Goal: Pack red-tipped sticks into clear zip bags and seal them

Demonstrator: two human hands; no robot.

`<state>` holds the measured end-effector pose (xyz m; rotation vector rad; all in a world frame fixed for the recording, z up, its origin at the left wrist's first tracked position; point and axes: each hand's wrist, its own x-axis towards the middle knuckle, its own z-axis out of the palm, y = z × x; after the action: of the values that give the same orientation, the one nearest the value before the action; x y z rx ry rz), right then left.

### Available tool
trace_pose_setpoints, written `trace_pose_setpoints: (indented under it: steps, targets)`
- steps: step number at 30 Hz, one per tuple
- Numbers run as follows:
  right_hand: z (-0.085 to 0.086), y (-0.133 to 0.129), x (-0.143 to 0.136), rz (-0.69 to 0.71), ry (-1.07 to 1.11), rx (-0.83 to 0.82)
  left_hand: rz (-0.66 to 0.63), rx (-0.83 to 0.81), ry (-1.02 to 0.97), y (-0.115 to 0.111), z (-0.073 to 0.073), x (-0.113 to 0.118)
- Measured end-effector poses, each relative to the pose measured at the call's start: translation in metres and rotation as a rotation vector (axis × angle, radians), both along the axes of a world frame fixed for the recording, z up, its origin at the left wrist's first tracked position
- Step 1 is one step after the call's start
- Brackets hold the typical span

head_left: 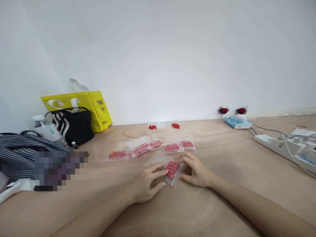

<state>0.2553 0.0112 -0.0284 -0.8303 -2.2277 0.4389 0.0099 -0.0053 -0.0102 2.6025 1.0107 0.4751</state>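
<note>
"Head view: where does the resealable bag (175, 178) lie?"

"Near the middle of the surface (172, 210), between both hands. Its red heads (172, 168) sit toward the right, with thin pale stems (157, 160) running left."

"And the hands?"

"The left hand (146, 182) is loosely spread, index fingertip touching the bag. The right hand (198, 171) curls at the right edge; I can't tell whether it pinches the plastic."

"How should it handle?"

"Light, I'd judge, with limp, slick film that may slide or crease. The stems look slender enough to bend, so I'd hold the clear margin beside the heads, using 2 fingers and a thumb."

"What's unclear?"

"The right fingers cover part of that edge, and I can't make out what the heads are made of. Farther left, the overlapping bags (134, 143) hide each other, so counting them is unsure. At the far side, 2 red clusters (175, 125) are too small to identify. Pixelation masks a patch at left, and both forearms are cut off."
</note>
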Motion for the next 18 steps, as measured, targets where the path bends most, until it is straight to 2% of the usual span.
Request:
trace_pose_setpoints:
  steps: [2, 7, 10, 13, 15, 18]
  targets:
    - [0.001, 0.003, 0.004, -0.005, -0.013, 0.002, -0.084, -0.023, 0.03, 0.006, 0.004, -0.002]
    - [0.003, 0.004, 0.011, 0.14, -0.047, -0.03, -0.265, -0.019, 0.007, 0.033, 0.007, -0.003]
    - [0.004, 0.002, 0.009, 0.165, -0.053, -0.062, -0.247, 0.045, -0.009, 0.048, 0.003, 0.006]
    - [0.001, 0.002, 0.005, 0.133, -0.04, -0.03, -0.154, 0.125, -0.036, 0.057, -0.002, 0.012]
    - [-0.004, 0.003, 0.004, 0.094, -0.036, 0.032, -0.11, 0.172, -0.081, 0.056, -0.004, 0.011]
    - [-0.01, 0.004, 0.004, 0.03, -0.105, 0.193, -0.125, 0.226, -0.131, 0.042, -0.004, 0.001]
